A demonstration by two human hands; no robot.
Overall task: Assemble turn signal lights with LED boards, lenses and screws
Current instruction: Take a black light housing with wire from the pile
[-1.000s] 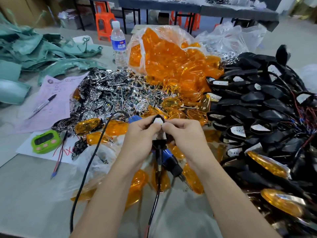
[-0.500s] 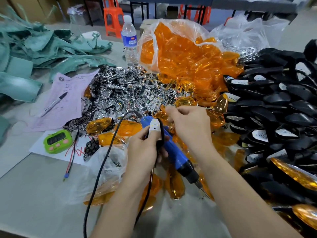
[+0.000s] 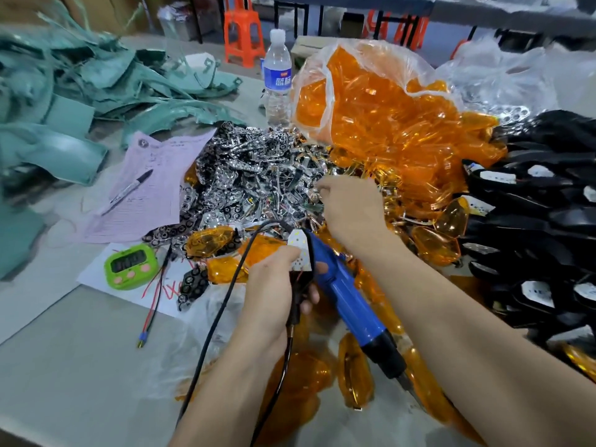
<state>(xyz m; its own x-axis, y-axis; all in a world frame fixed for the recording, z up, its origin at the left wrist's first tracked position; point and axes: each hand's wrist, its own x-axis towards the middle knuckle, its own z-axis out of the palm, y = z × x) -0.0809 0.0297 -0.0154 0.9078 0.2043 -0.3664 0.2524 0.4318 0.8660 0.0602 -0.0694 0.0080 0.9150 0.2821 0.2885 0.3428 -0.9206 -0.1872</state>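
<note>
My left hand (image 3: 269,295) grips a black turn signal housing with a white LED board (image 3: 300,253) on top; its stalk and wires hang below the hand. Just right of it a blue electric screwdriver (image 3: 346,303) lies on the table, tip pointing toward me, its black cord (image 3: 222,304) looping past my left wrist. My right hand (image 3: 353,208) reaches into the pile of chrome reflectors (image 3: 254,175), fingers curled and pinching at a piece on the pile's right edge. Loose orange lenses (image 3: 353,369) lie under and around both hands.
A clear bag of orange lenses (image 3: 380,108) stands behind, a heap of black housings (image 3: 541,221) at right. At left lie a green timer (image 3: 130,265), pink paper with a pen (image 3: 129,188), teal plastic panels (image 3: 64,101) and a water bottle (image 3: 277,75).
My right hand let go of the housing and moved up to the chrome pile. My left hand kept the housing and lowered it beside the screwdriver. The view shifted left.
</note>
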